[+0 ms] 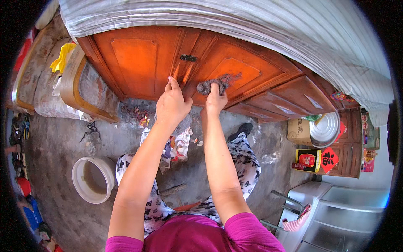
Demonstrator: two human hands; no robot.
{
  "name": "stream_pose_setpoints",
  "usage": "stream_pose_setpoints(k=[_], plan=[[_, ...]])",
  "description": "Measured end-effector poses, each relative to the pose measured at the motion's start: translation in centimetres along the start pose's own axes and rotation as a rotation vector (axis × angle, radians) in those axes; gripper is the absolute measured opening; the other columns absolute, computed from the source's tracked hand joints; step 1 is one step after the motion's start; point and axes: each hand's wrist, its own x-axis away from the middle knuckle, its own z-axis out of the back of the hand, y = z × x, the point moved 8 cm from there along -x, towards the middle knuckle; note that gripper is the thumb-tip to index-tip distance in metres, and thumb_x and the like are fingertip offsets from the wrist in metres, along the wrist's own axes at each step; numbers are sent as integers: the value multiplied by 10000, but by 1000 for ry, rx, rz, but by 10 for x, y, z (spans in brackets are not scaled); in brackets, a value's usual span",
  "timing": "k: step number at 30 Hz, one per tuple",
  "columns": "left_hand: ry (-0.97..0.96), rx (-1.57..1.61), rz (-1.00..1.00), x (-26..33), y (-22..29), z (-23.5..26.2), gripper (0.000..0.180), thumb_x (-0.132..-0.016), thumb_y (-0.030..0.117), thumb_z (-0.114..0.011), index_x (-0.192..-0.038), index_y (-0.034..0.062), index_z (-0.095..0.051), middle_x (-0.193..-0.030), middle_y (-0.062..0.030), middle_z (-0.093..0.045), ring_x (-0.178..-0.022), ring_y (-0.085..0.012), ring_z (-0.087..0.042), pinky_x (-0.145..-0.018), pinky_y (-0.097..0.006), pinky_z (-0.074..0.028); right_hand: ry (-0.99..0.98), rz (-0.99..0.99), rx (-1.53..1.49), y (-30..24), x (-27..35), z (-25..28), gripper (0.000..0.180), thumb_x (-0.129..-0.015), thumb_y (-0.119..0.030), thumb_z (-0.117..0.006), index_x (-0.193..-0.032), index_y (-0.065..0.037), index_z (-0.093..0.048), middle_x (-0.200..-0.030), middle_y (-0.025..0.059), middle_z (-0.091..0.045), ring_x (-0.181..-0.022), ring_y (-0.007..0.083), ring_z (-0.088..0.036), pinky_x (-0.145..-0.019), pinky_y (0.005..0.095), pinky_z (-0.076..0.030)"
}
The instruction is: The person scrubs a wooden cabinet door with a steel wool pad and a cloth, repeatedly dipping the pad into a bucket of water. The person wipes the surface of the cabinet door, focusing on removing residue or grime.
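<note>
A reddish-brown wooden cabinet (pixel 133 59) fills the upper middle of the head view. Against its right door, my right hand (pixel 215 102) grips a bunched dark grey rag (pixel 213 85), whose frayed end spreads over the lower panel. My left hand (pixel 173 104) is at the lower part of the left door, fingertips at the wood near the middle seam and thumb apart; it holds nothing that I can see. Above both hands, a dark metal latch plate (pixel 188 58) sits on the seam.
A white bucket (pixel 78 181) of murky water stands on the concrete floor at left. Beside the cabinet is a wood-armed sofa (pixel 71 86). Scraps and paper (pixel 181 145) lie below my hands. At right are a cardboard box (pixel 299 131), a metal lid (pixel 325 130) and a glass-shelved unit (pixel 348 210).
</note>
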Motion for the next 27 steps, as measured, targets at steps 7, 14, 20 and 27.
stream_pose_setpoints(k=[7,14,20,27], plan=[[20,-22,4,3,-10,3,907,-806,266,-712,-1482,-165,-287,-1371,-332,-538,-1076,-410,-674,-891,-444,-575,-27,-19,-105,-36,8,-15,180,-886,-147,-710,-982,1,-672,-945,12,-682,-830,111,-606,-757,287,-475],[12,-13,6,6,-10,-3,893,-808,262,-708,-1477,-161,-295,-1353,-325,-553,-1071,-420,-673,-887,-449,-572,-16,-142,-84,-33,10,-8,255,-857,-149,-734,-1046,3,-656,-989,19,-672,-871,119,-604,-826,287,-477],[-21,-30,17,3,-9,2,894,-817,270,-704,-1481,-159,-287,-1336,-312,-568,-1064,-416,-674,-892,-446,-568,-60,-50,-51,-66,5,-17,255,-858,-124,-731,-1054,17,-649,-1021,35,-673,-916,145,-610,-855,304,-475],[64,-41,-26,3,-12,0,894,-818,273,-711,-1477,-161,-292,-1309,-312,-584,-1057,-423,-672,-890,-444,-566,-31,-150,-57,-32,14,0,267,-863,-145,-759,-1067,1,-668,-1062,42,-698,-971,148,-633,-879,318,-489]])
